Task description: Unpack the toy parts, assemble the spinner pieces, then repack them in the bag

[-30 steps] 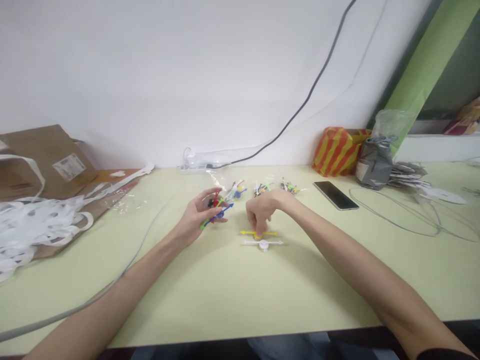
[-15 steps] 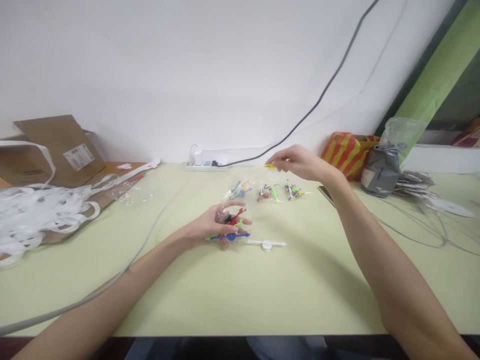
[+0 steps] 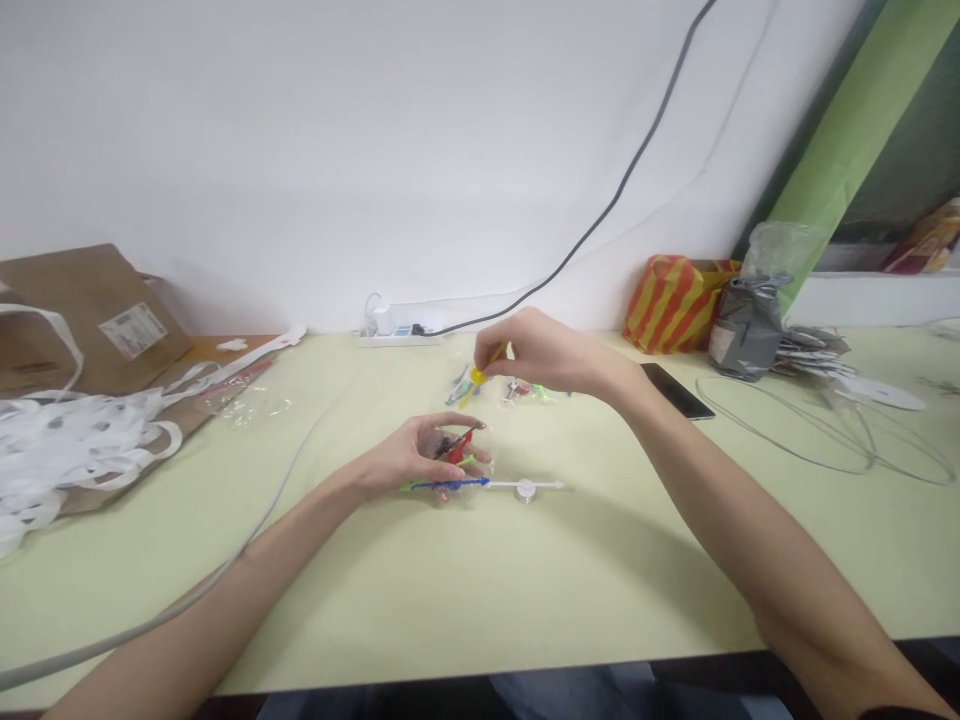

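Note:
My left hand (image 3: 405,455) is curled around a clear plastic bag with a red arrow spinner (image 3: 459,449) and a black one inside. A blue arrow spinner (image 3: 469,483) and some green show at its lower fingers; whether they lie in the bag I cannot tell. Pinched in my right hand (image 3: 536,350) is a yellow arrow spinner (image 3: 477,377), tilted, above and slightly right of the bag. A white arrow spinner (image 3: 526,489) lies on the table just right of my left hand. Behind, partly covered by my right hand, are small clear bags (image 3: 529,391) of coloured spinners.
A power strip (image 3: 401,340) sits by the wall. On the left are a cardboard box (image 3: 82,330) and a heap of white strips (image 3: 90,425). To the right lie a dark phone or tablet (image 3: 677,391), a striped bag (image 3: 667,305), a grey bag (image 3: 748,325) and thin cable loops.
My right hand has moved left and toward me with the yellow spinner, now close above the left hand. My left hand keeps its hold on the bag. The view has shifted slightly.

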A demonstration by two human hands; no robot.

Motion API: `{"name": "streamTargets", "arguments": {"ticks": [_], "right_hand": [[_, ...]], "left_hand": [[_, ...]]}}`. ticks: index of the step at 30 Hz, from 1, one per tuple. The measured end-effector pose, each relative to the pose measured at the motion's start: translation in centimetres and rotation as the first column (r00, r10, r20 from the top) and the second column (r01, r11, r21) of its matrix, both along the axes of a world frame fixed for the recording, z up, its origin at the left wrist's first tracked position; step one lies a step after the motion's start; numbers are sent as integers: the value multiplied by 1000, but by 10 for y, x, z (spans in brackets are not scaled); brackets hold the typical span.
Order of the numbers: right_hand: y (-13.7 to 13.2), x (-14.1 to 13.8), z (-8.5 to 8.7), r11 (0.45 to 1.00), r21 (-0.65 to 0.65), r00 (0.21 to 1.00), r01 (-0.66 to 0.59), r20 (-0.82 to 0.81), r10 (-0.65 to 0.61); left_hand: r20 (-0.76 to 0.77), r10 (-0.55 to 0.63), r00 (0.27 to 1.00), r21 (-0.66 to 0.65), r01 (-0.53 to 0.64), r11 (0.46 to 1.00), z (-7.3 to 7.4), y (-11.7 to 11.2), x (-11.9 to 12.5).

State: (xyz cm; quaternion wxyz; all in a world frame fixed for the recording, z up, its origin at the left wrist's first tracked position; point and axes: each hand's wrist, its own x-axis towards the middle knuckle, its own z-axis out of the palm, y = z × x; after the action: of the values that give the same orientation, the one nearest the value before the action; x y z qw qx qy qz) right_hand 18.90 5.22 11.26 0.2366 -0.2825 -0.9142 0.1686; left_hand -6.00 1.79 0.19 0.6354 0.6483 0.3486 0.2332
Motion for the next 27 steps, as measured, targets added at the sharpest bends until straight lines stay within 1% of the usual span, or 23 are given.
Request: {"name": "streamTargets", "arguments": {"ticks": [2,4,7,9,13,17,21,23,27], "right_hand": [[-3,-4,-1,999,-8,999,-45,0,45],[-5,-9,-3,992,-38,993,-117,25,118],[-5,-15,-7,976,-93,979,-198,23,201],[-4,-17,-9,968,-122,975,-220,-18,220],[-1,-16,-9,951,-205,971,-232,-101,215],[2,-9,-7,906,-324,962,-273,-88,259],[6,-8,-8,865,-378,942,-331,-84,324],[6,-11,-10,872,-354,941,-337,-106,320],[5,-20,-15,920,-273,954,-282,-179,240]], "left_hand": [[-8,-4,1000,6,4,1000,2,-1,2],[-5,-8,1000,15,8,1000,3,-2,3],[21,-18,1000,8,17,1000,1,-2,3],[40,-31,999,-9,31,999,-2,-2,2],[80,-51,996,-26,53,998,-5,-1,0],[94,-34,995,-3,34,999,-4,-1,-1],[77,-9,997,-7,10,1000,-4,-1,0],[67,9,998,-6,-9,1000,-3,-2,0],[60,-6,998,45,4,999,0,-2,2]]}}
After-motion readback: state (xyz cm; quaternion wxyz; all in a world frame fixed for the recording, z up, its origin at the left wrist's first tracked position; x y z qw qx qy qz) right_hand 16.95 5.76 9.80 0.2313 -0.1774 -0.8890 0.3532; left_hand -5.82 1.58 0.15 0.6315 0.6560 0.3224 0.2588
